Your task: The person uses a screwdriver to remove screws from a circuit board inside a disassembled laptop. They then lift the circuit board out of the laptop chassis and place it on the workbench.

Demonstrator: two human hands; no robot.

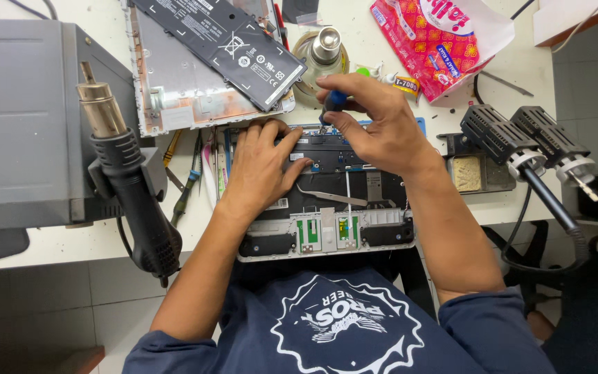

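Observation:
An opened laptop chassis (327, 232) lies on the white bench in front of me, its dark inner board and two black speakers showing. My left hand (261, 166) rests flat on the chassis's upper left part, fingers spread. My right hand (375, 121) pinches a small screwdriver with a blue-black handle (331, 104), tip down on the top edge of the board. Metal tweezers (330, 197) lie across the board below my hands.
A flat black battery (223, 38) lies on a removed silver cover (174, 90). A hot-air gun (129, 180) hangs on a grey station at left. Loose hand tools (188, 180), a pink patterned bag (437, 38), a glue tube and black soldering handles (527, 142) surround the chassis.

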